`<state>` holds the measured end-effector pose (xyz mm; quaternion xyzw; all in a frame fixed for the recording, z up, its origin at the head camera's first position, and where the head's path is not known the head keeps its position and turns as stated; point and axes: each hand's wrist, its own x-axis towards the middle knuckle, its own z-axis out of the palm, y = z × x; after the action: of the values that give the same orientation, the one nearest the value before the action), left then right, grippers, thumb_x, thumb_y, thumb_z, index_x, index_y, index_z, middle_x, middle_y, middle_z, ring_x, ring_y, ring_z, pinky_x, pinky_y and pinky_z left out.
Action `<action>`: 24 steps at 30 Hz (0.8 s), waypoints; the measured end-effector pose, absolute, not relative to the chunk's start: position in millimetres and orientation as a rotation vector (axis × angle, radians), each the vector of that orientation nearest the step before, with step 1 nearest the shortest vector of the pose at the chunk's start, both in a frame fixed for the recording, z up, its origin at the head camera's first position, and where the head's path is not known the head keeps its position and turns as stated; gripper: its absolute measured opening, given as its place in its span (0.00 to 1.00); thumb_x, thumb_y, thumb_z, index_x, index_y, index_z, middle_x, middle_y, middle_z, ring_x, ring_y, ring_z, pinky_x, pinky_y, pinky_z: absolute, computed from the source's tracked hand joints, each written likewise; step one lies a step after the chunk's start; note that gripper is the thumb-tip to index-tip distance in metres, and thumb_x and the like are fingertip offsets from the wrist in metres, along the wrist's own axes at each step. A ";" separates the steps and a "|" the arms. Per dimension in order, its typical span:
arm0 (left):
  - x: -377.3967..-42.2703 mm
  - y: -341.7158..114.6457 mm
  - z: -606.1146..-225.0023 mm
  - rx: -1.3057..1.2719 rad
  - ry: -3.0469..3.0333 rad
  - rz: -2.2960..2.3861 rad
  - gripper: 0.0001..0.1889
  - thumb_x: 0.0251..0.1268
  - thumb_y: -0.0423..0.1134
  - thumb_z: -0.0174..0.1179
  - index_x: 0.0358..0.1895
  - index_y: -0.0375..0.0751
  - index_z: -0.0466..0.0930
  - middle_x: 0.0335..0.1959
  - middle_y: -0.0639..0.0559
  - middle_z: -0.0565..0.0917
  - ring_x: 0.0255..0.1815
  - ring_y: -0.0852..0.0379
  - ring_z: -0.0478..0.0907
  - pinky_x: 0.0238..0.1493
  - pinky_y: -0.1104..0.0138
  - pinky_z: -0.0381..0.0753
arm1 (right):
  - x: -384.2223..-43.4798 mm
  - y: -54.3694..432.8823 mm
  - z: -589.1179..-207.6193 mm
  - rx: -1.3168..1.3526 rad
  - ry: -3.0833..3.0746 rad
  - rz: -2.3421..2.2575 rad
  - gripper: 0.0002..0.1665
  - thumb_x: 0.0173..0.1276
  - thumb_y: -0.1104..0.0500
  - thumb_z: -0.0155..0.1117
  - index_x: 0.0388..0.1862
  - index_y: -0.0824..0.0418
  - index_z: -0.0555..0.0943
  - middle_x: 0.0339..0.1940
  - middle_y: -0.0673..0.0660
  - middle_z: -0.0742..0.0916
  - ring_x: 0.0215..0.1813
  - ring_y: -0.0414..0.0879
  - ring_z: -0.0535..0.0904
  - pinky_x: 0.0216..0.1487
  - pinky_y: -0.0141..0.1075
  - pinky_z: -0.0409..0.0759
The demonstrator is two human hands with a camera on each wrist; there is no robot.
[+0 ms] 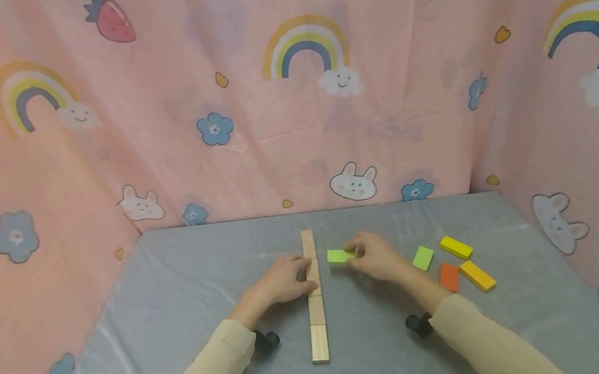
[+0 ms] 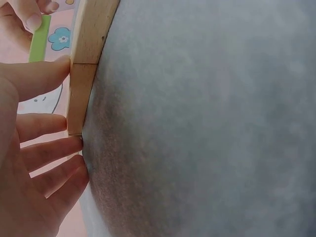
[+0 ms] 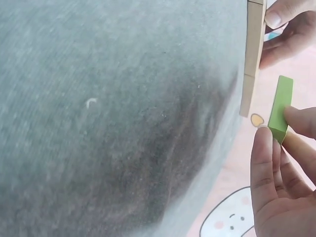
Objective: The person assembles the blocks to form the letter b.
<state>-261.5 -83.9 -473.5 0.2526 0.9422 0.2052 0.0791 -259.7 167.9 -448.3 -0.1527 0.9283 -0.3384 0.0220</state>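
Note:
Several plain wooden blocks lie end to end in a straight row on the grey cloth. My left hand reaches in from the left side, its thumb and fairly straight fingers touching the row near its far half. In the left wrist view, those fingertips rest along the edge of a wooden block. To the right of the row, my right hand pinches one end of a light green block. The right wrist view shows the green block between thumb and fingers, its free end pointing away from the palm.
Right of my right hand lie another green block, an orange-red block and two yellow blocks, one farther back and one nearer. A pink patterned curtain hangs around the table's back and sides.

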 end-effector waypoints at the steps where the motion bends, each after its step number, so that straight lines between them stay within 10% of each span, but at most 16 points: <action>1: -261.3 -83.4 -474.0 0.758 2.817 0.618 0.33 0.70 0.53 0.64 0.71 0.38 0.73 0.68 0.39 0.74 0.70 0.40 0.69 0.69 0.48 0.71 | -259.9 167.7 -448.9 -0.474 2.875 -1.046 0.19 0.65 0.61 0.72 0.53 0.65 0.87 0.42 0.54 0.84 0.40 0.47 0.76 0.35 0.37 0.77; 24: -262.2 -83.5 -473.3 0.727 2.810 0.631 0.33 0.69 0.53 0.65 0.71 0.38 0.73 0.70 0.40 0.73 0.72 0.40 0.68 0.69 0.47 0.70 | -267.5 151.9 -465.5 -0.494 2.823 -1.024 0.16 0.64 0.63 0.73 0.51 0.63 0.88 0.41 0.53 0.84 0.41 0.46 0.77 0.37 0.38 0.78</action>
<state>-262.2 -83.5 -473.3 0.2439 0.9425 0.2117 0.0857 -267.5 151.9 -465.5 -0.1621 0.9265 -0.3360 0.0492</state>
